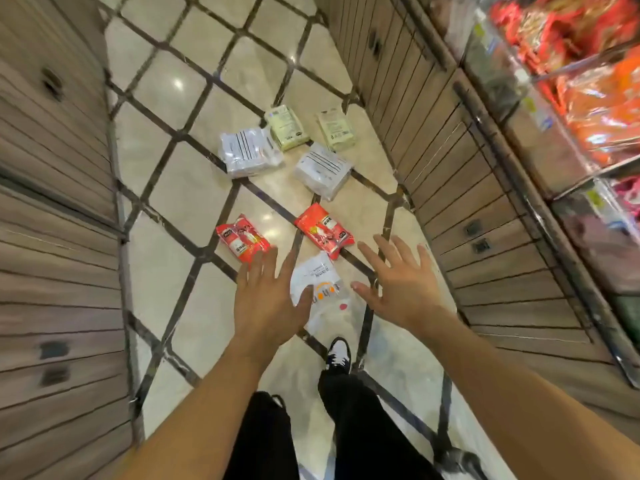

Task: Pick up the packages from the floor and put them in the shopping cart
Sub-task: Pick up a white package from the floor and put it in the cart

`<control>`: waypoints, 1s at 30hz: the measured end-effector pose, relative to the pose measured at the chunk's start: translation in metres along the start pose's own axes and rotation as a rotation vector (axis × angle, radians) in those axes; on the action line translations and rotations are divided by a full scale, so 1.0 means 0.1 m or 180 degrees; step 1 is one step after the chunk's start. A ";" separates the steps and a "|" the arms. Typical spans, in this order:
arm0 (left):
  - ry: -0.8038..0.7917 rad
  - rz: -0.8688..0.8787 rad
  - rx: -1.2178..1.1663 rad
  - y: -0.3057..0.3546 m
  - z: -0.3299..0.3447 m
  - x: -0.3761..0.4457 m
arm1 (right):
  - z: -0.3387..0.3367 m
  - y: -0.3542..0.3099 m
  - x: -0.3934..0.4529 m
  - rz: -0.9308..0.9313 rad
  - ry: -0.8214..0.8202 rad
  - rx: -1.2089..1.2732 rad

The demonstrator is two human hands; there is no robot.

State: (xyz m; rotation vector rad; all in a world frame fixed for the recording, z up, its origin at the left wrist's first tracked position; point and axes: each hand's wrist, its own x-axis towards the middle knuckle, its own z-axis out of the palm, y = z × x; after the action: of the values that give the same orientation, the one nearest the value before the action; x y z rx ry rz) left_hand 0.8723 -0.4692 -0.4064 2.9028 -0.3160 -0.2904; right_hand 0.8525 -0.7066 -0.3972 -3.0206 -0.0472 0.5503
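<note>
Both of the person's hands are spread flat and empty above the tiled floor, fingers splayed, most likely to drop onto a package from either side. The left hand hangs just at 7 o'clock of the nearest item, a white pouch with orange print, and its thumb overlaps the pouch's edge in the view. Whether it touches cannot be told. The right hand sits at 3 o'clock of that pouch.

The packages lie loosely paired up the aisle. Two red packets, left and right, are at 11 and 12 o'clock of the pouch. Beyond them are two white wrapped packs, and farthest off two pale green packs. None is lifted yet. No shopping cart is in view, so where it stands cannot be told.
</note>
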 end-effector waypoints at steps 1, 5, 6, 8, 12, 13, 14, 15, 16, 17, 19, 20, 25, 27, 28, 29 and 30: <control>-0.0133 -0.0049 0.0026 0.01 0.16 0.10 | 0.19 0.06 0.16 -0.0005 -0.0046 0.0026; -0.0538 -0.0276 0.0066 -0.21 1.03 0.46 | 1.01 0.17 0.75 -0.0004 -0.0294 0.0126; -0.0492 -0.0295 0.0067 -0.31 1.30 0.54 | 1.24 0.19 0.89 -0.0011 -0.0305 0.0141; -0.0659 -0.0371 0.0175 -0.53 1.82 0.69 | 1.75 0.22 1.18 -0.0028 -0.0296 0.0221; -0.1139 -0.0515 0.0366 -0.82 2.84 1.01 | 2.84 0.24 1.80 0.0018 -0.0373 0.0407; -0.1203 -0.0516 0.0378 -0.89 3.13 1.09 | 3.09 0.25 1.97 0.0025 -0.0399 0.0441; -0.1271 -0.0516 0.0394 -0.95 3.43 1.16 | 3.33 0.26 2.13 -0.0007 -0.0475 0.0427; -0.1313 -0.0520 0.0421 -1.00 3.73 1.22 | 3.58 0.28 2.27 -0.0063 -0.0587 0.0387; -0.1325 -0.0526 0.0455 -1.06 4.01 1.27 | 3.81 0.30 2.40 -0.0075 -0.0676 0.0346; -0.1343 -0.0552 0.0486 -1.10 4.27 1.32 | 4.04 0.32 2.51 -0.0035 -0.0725 0.0338; -0.1419 -0.0708 0.0489 -1.20 4.73 1.41 | 4.50 0.38 2.72 0.0044 -0.0724 0.0354; -0.1427 -0.0803 0.0477 -1.26 4.95 1.45 | 4.70 0.41 2.81 0.0118 -0.0724 0.0368; -0.1293 -0.1553 -0.0034 -1.46 5.76 1.63 | 5.40 0.48 3.31 0.0543 -0.0567 0.0878; -0.1223 -0.1851 -0.0535 -1.49 5.95 1.69 | 5.58 0.52 3.45 0.0574 -0.0672 0.1350; -0.1158 -0.1931 -0.0815 -1.51 6.05 1.71 | 5.66 0.53 3.49 0.0594 -0.0671 0.1770; -0.1095 -0.2008 -0.1151 -1.53 6.10 1.72 | 5.71 0.54 3.50 0.0634 -0.0635 0.2188; -0.1050 -0.2110 -0.1561 -1.54 6.12 1.73 | 5.74 0.56 3.49 0.0684 -0.0600 0.2501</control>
State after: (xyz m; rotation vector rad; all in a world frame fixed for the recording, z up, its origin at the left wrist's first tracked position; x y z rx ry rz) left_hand 0.9351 -0.4737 -1.0574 2.3688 0.6054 -0.8169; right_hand 0.9774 -0.7103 -1.0600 -2.2143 0.3911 0.6700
